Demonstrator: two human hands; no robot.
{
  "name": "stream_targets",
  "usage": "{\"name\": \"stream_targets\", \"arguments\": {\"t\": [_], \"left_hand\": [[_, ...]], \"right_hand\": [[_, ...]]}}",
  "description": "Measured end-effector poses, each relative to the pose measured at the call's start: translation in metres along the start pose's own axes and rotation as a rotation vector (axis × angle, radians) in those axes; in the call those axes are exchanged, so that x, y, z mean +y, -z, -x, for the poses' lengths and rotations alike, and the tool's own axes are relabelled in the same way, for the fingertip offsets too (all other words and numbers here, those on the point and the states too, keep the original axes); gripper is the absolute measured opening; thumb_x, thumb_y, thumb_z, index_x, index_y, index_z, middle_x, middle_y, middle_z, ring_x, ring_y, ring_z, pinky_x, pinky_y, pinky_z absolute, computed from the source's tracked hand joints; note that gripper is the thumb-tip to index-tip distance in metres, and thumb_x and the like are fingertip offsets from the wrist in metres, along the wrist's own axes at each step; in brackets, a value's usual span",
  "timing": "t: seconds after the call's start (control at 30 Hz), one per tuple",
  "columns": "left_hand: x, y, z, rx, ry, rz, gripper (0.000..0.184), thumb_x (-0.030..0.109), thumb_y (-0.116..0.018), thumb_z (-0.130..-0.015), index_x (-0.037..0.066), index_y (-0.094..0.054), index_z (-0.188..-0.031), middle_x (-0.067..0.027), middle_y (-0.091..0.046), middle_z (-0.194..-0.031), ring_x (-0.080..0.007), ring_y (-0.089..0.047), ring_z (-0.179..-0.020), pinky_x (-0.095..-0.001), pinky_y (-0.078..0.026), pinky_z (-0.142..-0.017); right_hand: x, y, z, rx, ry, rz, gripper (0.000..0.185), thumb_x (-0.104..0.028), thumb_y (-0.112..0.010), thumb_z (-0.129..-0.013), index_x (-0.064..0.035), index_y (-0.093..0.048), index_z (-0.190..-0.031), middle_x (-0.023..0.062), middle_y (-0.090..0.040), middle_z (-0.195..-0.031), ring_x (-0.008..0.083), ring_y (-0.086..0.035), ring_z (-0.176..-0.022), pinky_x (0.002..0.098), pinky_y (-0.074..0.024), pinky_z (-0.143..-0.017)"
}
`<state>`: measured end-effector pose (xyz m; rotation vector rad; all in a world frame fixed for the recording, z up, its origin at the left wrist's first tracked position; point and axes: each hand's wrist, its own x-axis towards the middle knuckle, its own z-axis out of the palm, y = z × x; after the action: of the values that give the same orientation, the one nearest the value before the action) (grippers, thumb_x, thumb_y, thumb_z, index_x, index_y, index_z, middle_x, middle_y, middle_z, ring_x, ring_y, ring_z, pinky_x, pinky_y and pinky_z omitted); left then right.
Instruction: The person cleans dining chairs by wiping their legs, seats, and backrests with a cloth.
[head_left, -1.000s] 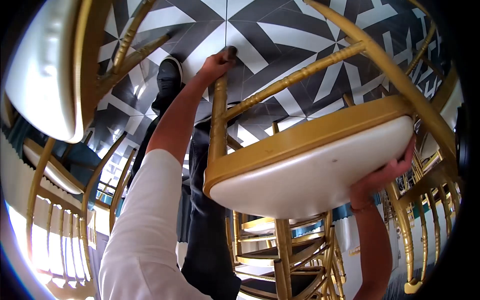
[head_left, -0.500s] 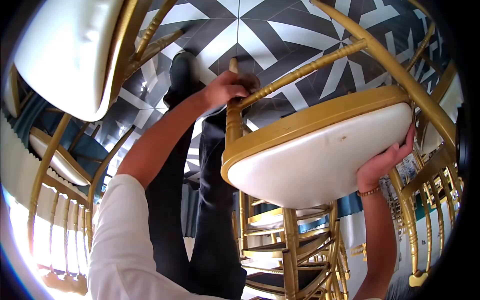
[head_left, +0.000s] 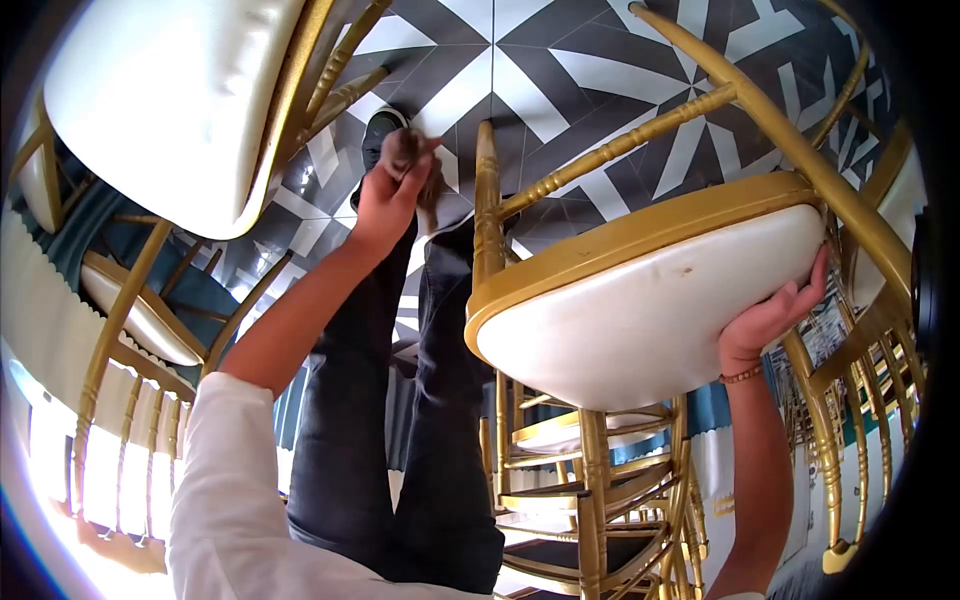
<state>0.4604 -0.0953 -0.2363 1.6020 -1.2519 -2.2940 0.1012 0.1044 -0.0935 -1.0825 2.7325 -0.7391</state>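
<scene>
A gold chair (head_left: 640,225) with a white padded seat (head_left: 650,310) is tipped on its side before me. My right hand (head_left: 775,315), a beaded bracelet at its wrist, grips the seat at its right edge, fingers curled along the rim. My left hand (head_left: 385,205) is closed in the air, left of the chair's turned front leg (head_left: 487,200) and apart from it. A small brown thing (head_left: 428,190), soft-looking like a rag, pokes out of its fingers; motion blur hides its exact kind. A small brown mark shows on the white seat.
Another gold chair with a white seat (head_left: 160,110) stands close at the upper left. Stacked gold chairs (head_left: 592,480) are below the held one, and more chair backs (head_left: 870,370) crowd the right. The floor (head_left: 520,60) has black and white tiles.
My left hand has come off the chair leg and moved left and slightly down with the brown thing. My right hand keeps its hold on the seat. The view has shifted slightly.
</scene>
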Motion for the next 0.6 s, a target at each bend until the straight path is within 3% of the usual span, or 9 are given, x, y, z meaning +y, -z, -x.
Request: {"name": "stream_targets", "arguments": {"t": [0.07, 0.1, 0.13, 0.2, 0.33, 0.4, 0.43, 0.53, 0.6], "left_hand": [[-0.027, -0.020, -0.017, -0.092, -0.085, 0.027, 0.025, 0.016, -0.054, -0.100, 0.002, -0.058, -0.120, -0.0048, -0.064, -0.112, -0.0113, -0.057, -0.103, -0.0267, -0.045, -0.093], [-0.030, -0.029, -0.010, -0.178, 0.205, -0.132, 0.027, 0.015, -0.056, -0.099, 0.002, -0.057, -0.122, -0.0044, -0.063, -0.113, -0.0105, -0.056, -0.103, -0.0256, -0.044, -0.092], [-0.037, -0.047, 0.005, -0.182, -0.082, -0.389, 0.026, 0.013, -0.056, -0.099, 0.002, -0.057, -0.123, -0.0051, -0.063, -0.114, -0.0107, -0.056, -0.105, -0.0265, -0.042, -0.094], [-0.008, -0.062, 0.023, -0.110, 0.099, 0.036, 0.023, 0.013, -0.059, -0.095, 0.001, -0.061, -0.114, -0.0062, -0.066, -0.104, -0.0117, -0.058, -0.093, -0.0291, -0.047, -0.085], [0.016, -0.056, 0.058, -0.136, -0.019, -0.004, 0.024, 0.009, -0.057, -0.094, -0.001, -0.060, -0.115, -0.0092, -0.066, -0.106, -0.0168, -0.061, -0.097, -0.0303, -0.046, -0.090], [0.031, -0.045, 0.063, -0.348, -0.120, 0.115, 0.024, 0.005, -0.055, -0.093, -0.003, -0.059, -0.116, -0.0120, -0.066, -0.110, -0.0204, -0.062, -0.103, -0.0317, -0.045, -0.095], [0.042, -0.039, 0.066, -0.376, 0.155, 0.290, 0.025, 0.002, -0.053, -0.093, -0.006, -0.058, -0.116, -0.0150, -0.064, -0.115, -0.0226, -0.062, -0.108, -0.0322, -0.048, -0.095], [0.053, -0.018, 0.051, -0.488, 0.336, 0.669, 0.023, 0.004, -0.054, -0.093, -0.008, -0.057, -0.113, -0.0165, -0.063, -0.117, -0.0237, -0.061, -0.112, -0.0317, -0.051, -0.094], [0.070, -0.029, 0.037, -0.246, 0.239, 0.409, 0.016, 0.007, -0.054, -0.094, -0.005, -0.059, -0.103, -0.0170, -0.064, -0.115, -0.0241, -0.061, -0.110, -0.0321, -0.051, -0.092]], "right_hand": [[0.000, -0.001, 0.001, -0.007, -0.017, -0.022, 0.057, -0.027, -0.032, -0.095, 0.0054, -0.036, -0.142, 0.0231, -0.040, -0.144, 0.0337, -0.038, -0.134, 0.0434, -0.0263, -0.113], [0.000, 0.000, 0.001, -0.010, -0.031, -0.045, 0.057, -0.027, -0.032, -0.095, 0.0052, -0.036, -0.142, 0.0229, -0.039, -0.145, 0.0336, -0.038, -0.134, 0.0432, -0.0258, -0.113], [0.000, 0.000, 0.000, -0.019, -0.031, -0.037, 0.057, -0.027, -0.032, -0.095, 0.0052, -0.036, -0.142, 0.0229, -0.039, -0.145, 0.0336, -0.038, -0.134, 0.0432, -0.0258, -0.113], [-0.002, 0.001, 0.002, -0.018, -0.054, -0.029, 0.057, -0.028, -0.033, -0.096, 0.0049, -0.036, -0.142, 0.0228, -0.037, -0.147, 0.0333, -0.036, -0.135, 0.0431, -0.0252, -0.114], [-0.002, -0.001, -0.002, 0.014, -0.052, -0.007, 0.058, -0.030, -0.033, -0.095, 0.0052, -0.038, -0.141, 0.0239, -0.041, -0.143, 0.0336, -0.040, -0.132, 0.0444, -0.0282, -0.112], [0.003, 0.001, 0.000, -0.017, -0.014, 0.031, 0.058, -0.030, -0.034, -0.096, 0.0047, -0.037, -0.142, 0.0222, -0.038, -0.146, 0.0326, -0.037, -0.135, 0.0432, -0.0257, -0.113], [0.003, 0.001, 0.000, -0.014, -0.016, 0.030, 0.058, -0.030, -0.034, -0.096, 0.0047, -0.037, -0.142, 0.0222, -0.038, -0.146, 0.0326, -0.037, -0.135, 0.0432, -0.0257, -0.113], [0.003, -0.001, -0.001, 0.004, -0.037, -0.047, 0.058, -0.030, -0.034, -0.095, 0.0049, -0.037, -0.142, 0.0224, -0.038, -0.146, 0.0329, -0.038, -0.134, 0.0433, -0.0263, -0.113], [0.003, 0.000, 0.000, -0.004, -0.025, -0.021, 0.058, -0.029, -0.034, -0.095, 0.0049, -0.037, -0.142, 0.0228, -0.038, -0.146, 0.0328, -0.038, -0.134, 0.0433, -0.0270, -0.113]]}}
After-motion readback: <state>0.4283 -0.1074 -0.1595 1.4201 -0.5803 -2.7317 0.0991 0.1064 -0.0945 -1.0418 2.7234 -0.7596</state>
